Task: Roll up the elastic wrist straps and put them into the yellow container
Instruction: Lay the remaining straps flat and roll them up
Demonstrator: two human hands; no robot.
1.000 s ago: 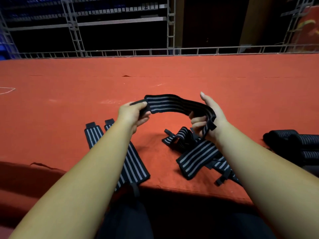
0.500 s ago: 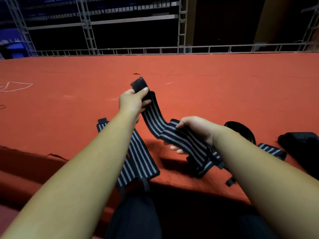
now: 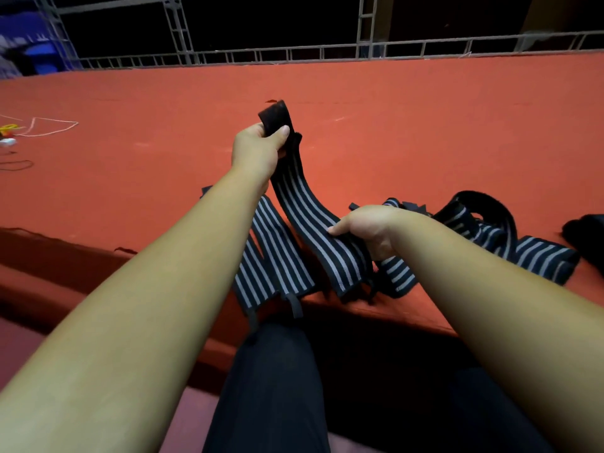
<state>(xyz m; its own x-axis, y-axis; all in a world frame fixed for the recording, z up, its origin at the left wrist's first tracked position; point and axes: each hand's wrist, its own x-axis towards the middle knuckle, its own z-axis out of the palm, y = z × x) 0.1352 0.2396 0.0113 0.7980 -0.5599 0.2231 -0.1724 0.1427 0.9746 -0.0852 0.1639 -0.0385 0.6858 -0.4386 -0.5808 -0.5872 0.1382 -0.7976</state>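
A black elastic wrist strap with grey stripes (image 3: pixel 310 220) stretches between my two hands above the red table (image 3: pixel 408 119). My left hand (image 3: pixel 258 148) pinches its plain black end, held up. Lower and nearer the table's front edge, my right hand (image 3: pixel 366 228) grips the strap's other part, thumb on top. Two flat straps (image 3: pixel 271 263) lie side by side under my left forearm, their ends hanging over the edge. A loose tangle of more straps (image 3: pixel 483 233) lies behind my right wrist. The yellow container is out of view.
A dark rolled bundle (image 3: pixel 588 237) sits at the right edge of the frame. White cord (image 3: pixel 49 125) and small objects (image 3: pixel 8 135) lie on the far left of the table. A metal truss rail (image 3: pixel 294 55) runs along the table's far side.
My right hand has pulled its end of the strap down toward the front edge, and my left hand has lifted the black end higher, so the strap runs steeply between them.
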